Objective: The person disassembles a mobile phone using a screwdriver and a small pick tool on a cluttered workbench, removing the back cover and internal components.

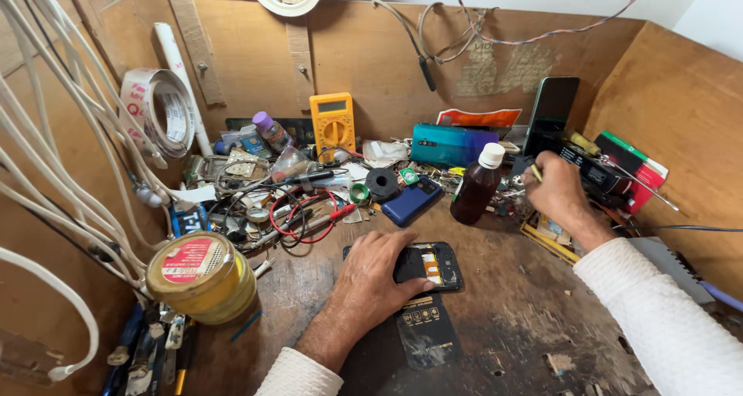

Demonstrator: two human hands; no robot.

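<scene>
Left hand (370,281), low centre of frame, lies palm-down with fingers spread flat over an opened phone (429,266), back cover off; the phone's left part sits under the fingers, its right end with an orange strip showing just past the fingertips. A black battery (427,330) lies on the bench just below the phone, beside the left wrist. Right hand (559,193), centre right, is closed around a thin yellowish tool (535,172), only its tip showing above the fist; what kind of tool, cannot tell. It hovers near a brown bottle with a white cap (477,186) and a cluttered black box (592,168). Surface: a worn, stained wooden bench (518,303), boxed in by plywood walls. Along the back, a yellow multimeter (333,123), a teal phone (447,145), a blue phone (412,201), a dark phone propped upright (551,111). Lower left, a yellow tin with red label (203,276); tape rolls (159,114) hang at upper left; white cables (54,156) sweep across the left edge. Small parts around the red wire tangle at centre left are too jumbled to make out. Tools at bottom left are cut off by the frame.
</scene>
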